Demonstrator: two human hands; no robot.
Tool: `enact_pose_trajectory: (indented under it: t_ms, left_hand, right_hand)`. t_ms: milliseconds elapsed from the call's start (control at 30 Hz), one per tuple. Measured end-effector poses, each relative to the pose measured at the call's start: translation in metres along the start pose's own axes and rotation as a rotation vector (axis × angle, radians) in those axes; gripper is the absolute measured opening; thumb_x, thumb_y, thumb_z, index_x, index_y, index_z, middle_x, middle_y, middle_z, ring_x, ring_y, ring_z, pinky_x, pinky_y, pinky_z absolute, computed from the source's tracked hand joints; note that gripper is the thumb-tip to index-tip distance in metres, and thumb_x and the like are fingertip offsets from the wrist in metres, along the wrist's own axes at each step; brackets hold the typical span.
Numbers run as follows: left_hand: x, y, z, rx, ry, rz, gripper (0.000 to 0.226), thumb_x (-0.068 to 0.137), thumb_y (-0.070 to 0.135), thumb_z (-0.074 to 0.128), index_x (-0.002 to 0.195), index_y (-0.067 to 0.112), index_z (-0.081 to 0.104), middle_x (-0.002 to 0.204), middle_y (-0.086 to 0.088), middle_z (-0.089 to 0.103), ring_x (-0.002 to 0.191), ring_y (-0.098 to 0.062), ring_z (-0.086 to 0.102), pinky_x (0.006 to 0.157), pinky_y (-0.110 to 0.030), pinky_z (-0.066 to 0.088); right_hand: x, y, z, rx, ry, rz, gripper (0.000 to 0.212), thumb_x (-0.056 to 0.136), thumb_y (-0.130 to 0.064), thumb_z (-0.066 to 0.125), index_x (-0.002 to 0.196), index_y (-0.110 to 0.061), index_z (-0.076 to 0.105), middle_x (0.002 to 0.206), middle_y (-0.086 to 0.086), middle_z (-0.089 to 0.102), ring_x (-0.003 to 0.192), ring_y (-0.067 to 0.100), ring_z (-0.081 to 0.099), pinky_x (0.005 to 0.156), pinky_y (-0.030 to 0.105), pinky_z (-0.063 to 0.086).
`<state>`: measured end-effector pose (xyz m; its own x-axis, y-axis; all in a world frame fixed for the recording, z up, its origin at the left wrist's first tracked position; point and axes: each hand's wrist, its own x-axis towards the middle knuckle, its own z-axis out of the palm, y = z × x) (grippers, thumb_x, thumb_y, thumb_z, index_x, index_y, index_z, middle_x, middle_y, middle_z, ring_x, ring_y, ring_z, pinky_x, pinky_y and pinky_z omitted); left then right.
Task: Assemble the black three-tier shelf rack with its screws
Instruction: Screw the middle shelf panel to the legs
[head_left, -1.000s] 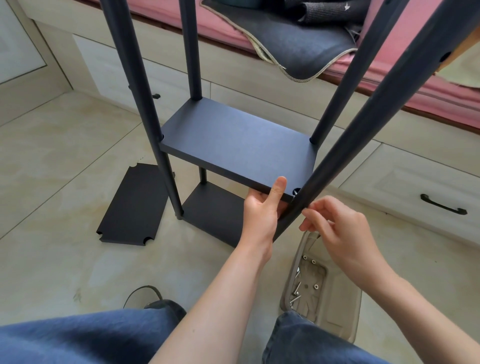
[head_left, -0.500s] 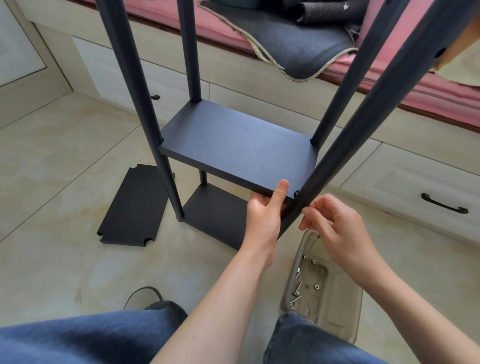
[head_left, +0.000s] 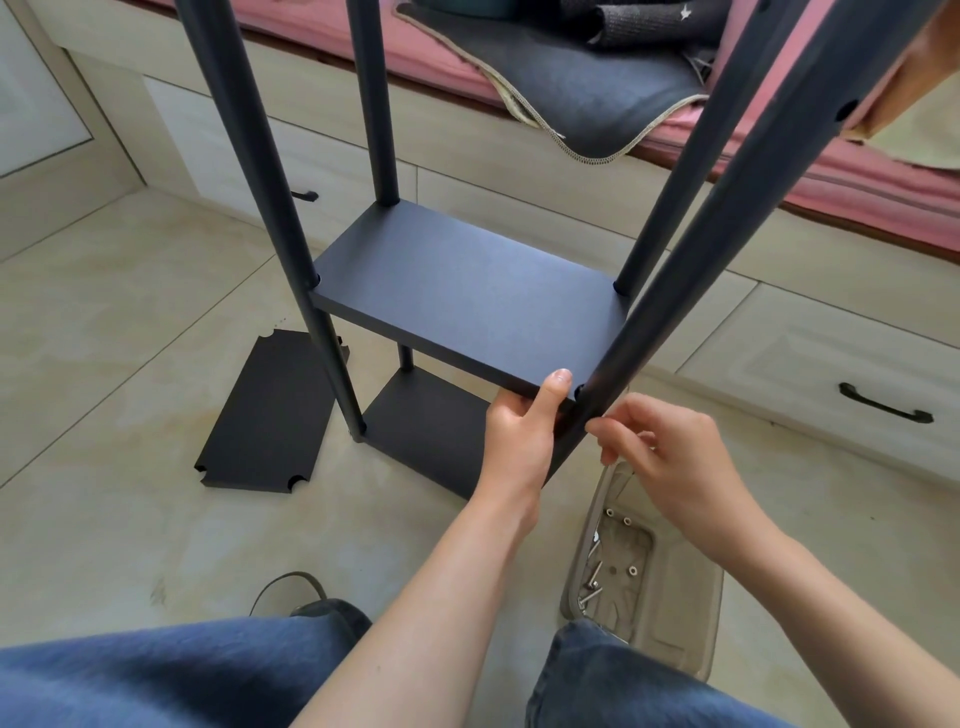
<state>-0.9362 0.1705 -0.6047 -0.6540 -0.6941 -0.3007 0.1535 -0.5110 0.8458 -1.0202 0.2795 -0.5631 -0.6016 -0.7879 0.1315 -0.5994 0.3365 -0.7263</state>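
The black rack stands on the tiled floor, several round poles rising past the camera. Its middle shelf board (head_left: 467, 301) sits between the poles above the bottom board (head_left: 426, 421). My left hand (head_left: 524, 436) grips the middle board's near right corner, thumb on top, fingers underneath. My right hand (head_left: 670, 462) has its fingertips pinched against the near right pole (head_left: 737, 208) just below that corner; what they hold is hidden. A third loose board (head_left: 265, 415) lies flat on the floor to the left. A beige tray (head_left: 685, 613) by my right knee holds several screws (head_left: 595, 577).
A low cabinet with drawers and dark handles (head_left: 883, 405) runs behind the rack, topped by a pink cushion (head_left: 852, 182) with a grey blanket (head_left: 587, 98). My jean-clad knees (head_left: 171, 670) fill the bottom edge. A dark cable loop (head_left: 285, 584) lies near my left knee.
The view has shifted slightly; my left thumb has slid a little further onto the board's corner. My right fingertips stay pinched at the pole.
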Motion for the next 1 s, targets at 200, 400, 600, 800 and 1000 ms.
enact_pose_trajectory:
  t_ms: [200,400,600,800,1000]
  left_hand:
    - [-0.002,0.002,-0.002,-0.008,-0.017,-0.008,0.033,0.089,0.040,0.069,0.105,0.011,0.068,0.091,-0.003,0.073,0.099,-0.030,0.071,0.101,-0.056,0.052]
    - [0.001,0.001,-0.002,-0.055,-0.032,-0.022,0.034,0.091,0.041,0.071,0.109,0.012,0.068,0.104,-0.014,0.074,0.104,-0.034,0.071,0.101,-0.055,0.053]
    - [0.001,0.002,-0.004,-0.058,-0.072,-0.028,0.033,0.093,0.037,0.070,0.111,0.010,0.068,0.106,-0.011,0.075,0.107,-0.033,0.070,0.102,-0.048,0.054]
    - [0.001,0.004,-0.005,-0.062,-0.120,-0.009,0.043,0.082,0.049,0.075,0.103,0.012,0.070,0.100,-0.012,0.076,0.097,-0.028,0.074,0.090,-0.038,0.059]
    - [0.000,0.001,-0.008,-0.024,-0.135,-0.021,0.042,0.073,0.062,0.076,0.077,0.020,0.076,0.092,-0.022,0.073,0.094,-0.035,0.071,0.104,-0.054,0.051]
  right_hand:
    - [-0.007,-0.004,0.011,0.461,-0.024,0.282,0.033,0.096,-0.024,0.060,0.066,-0.012,0.069,0.065,0.003,0.070,0.060,0.011,0.056,0.061,0.022,0.051]
    - [-0.007,-0.009,0.017,0.546,0.020,0.331,0.033,0.098,-0.023,0.057,0.070,-0.010,0.069,0.060,0.004,0.066,0.059,0.012,0.057,0.063,0.024,0.053]
    - [-0.008,-0.010,0.009,0.114,0.080,0.108,0.026,0.094,-0.024,0.064,0.070,-0.016,0.065,0.063,-0.008,0.067,0.061,0.029,0.058,0.065,0.040,0.048]
    - [-0.003,-0.007,0.004,-0.140,0.062,-0.041,0.022,0.094,-0.024,0.064,0.077,-0.010,0.062,0.064,-0.007,0.063,0.063,0.009,0.060,0.064,0.025,0.047]
    - [0.004,-0.003,-0.003,-0.053,-0.056,0.039,0.026,0.089,-0.034,0.065,0.068,-0.019,0.061,0.064,-0.015,0.066,0.058,0.019,0.058,0.064,0.034,0.047]
